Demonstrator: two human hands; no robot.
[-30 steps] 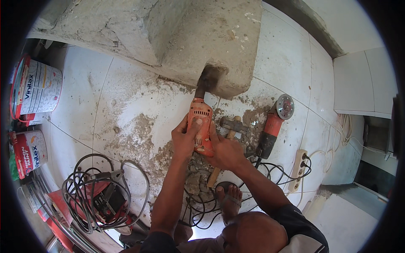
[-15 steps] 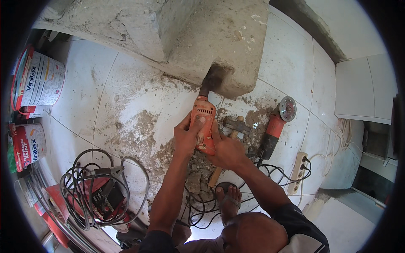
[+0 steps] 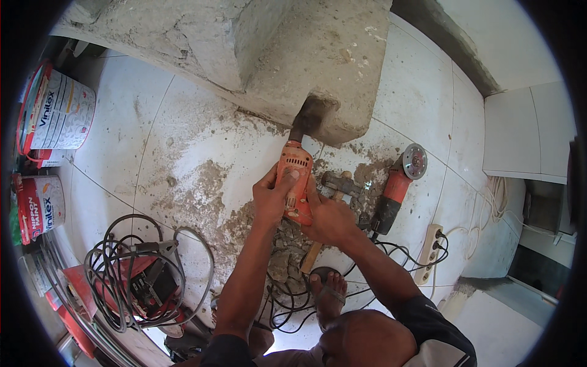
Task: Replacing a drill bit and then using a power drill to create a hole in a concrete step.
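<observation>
Both my hands grip an orange power tool (image 3: 295, 160): my left hand (image 3: 271, 196) around its left side with the thumb on top, my right hand (image 3: 324, 214) at its lower right. The tool's dark front part reaches into a square hole (image 3: 322, 113) in a rough concrete block (image 3: 351, 73); its tip is hidden in shadow. Just right of the tool, a hammer (image 3: 336, 180) with a wooden handle lies on the floor among grey rubble (image 3: 284, 263). Farther right lies a red-and-black angle grinder (image 3: 394, 189) with a metal disc.
Paint buckets (image 3: 46, 208) stand on the left. Coiled dark cables (image 3: 116, 287) rest over a red-and-black machine (image 3: 153, 284) at lower left. A power strip (image 3: 428, 257) with plugs lies at right, near white cords and a tiled ledge (image 3: 513, 128). My foot (image 3: 327, 296) is below the rubble.
The view has shifted slightly, with the block, tool and both hands appearing a little farther right than a second ago. My grip on the tool looks the same.
</observation>
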